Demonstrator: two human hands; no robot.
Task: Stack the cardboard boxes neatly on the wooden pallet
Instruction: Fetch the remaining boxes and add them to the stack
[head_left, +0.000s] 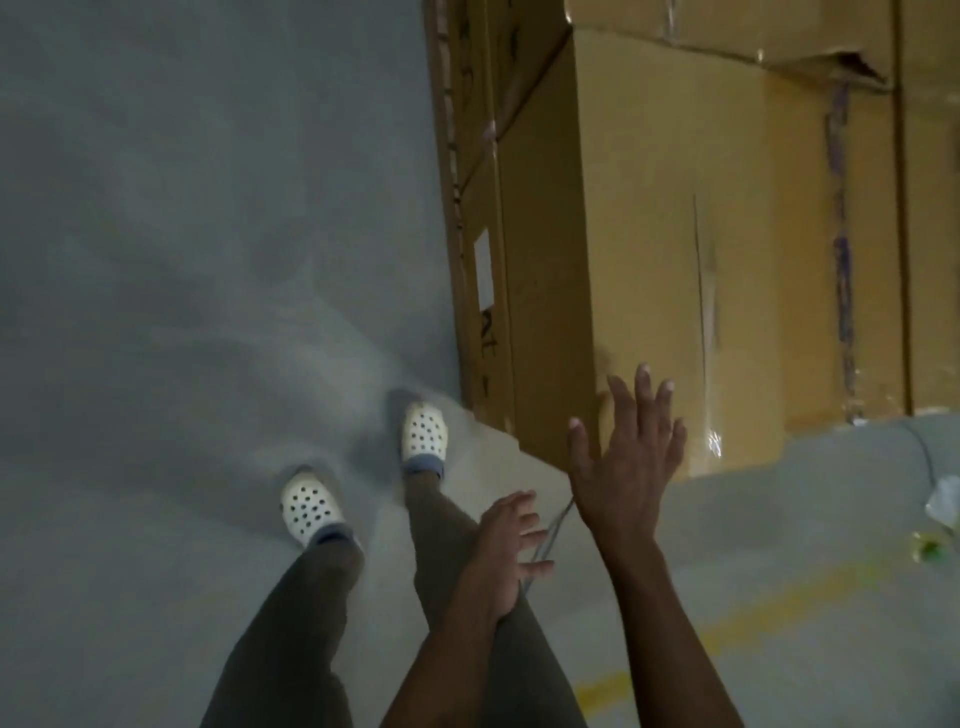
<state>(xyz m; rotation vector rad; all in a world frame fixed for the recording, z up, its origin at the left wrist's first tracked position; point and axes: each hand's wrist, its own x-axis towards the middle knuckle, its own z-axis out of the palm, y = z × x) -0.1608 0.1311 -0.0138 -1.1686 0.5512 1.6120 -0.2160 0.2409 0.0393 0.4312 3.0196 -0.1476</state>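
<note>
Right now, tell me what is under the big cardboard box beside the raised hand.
Only grey floor shows along the edges of the big cardboard box. No wooden pallet is visible; the box itself and the right hand cover whatever it rests on.

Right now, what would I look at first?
Big brown cardboard boxes fill the upper right, above the grey floor. In front of them, the right hand is lifted with its fingers spread wide. White shoes with holes stand at the lower left.
</note>
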